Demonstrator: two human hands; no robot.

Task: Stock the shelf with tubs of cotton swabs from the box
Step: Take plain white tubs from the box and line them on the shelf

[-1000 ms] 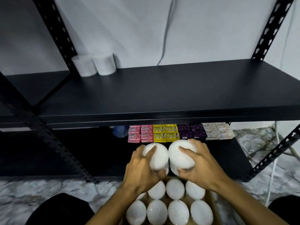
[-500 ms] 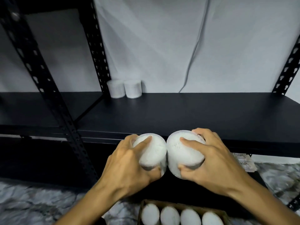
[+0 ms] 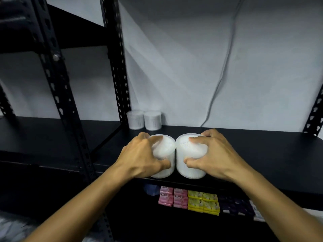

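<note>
My left hand (image 3: 141,158) grips a round white tub of cotton swabs (image 3: 165,151) from above. My right hand (image 3: 215,156) grips a second white tub (image 3: 189,154) the same way. The two tubs touch side by side over the front part of the black shelf (image 3: 262,154). Whether they rest on the shelf or hang just above it I cannot tell. Two more tubs, one (image 3: 136,119) on the left and one (image 3: 152,120) beside it, stand at the back of the shelf by the wall. The box is out of view.
A black slotted upright (image 3: 59,95) rises at the left front and another upright (image 3: 118,67) stands behind it. On the lower shelf lie pink soap packs (image 3: 173,198), yellow soap packs (image 3: 203,202) and dark purple ones (image 3: 234,206). A cable (image 3: 222,74) hangs down the white wall.
Both hands have lifted the two tubs from the box up and forward to shelf height. The view has tilted up, so the box has dropped out of sight.
</note>
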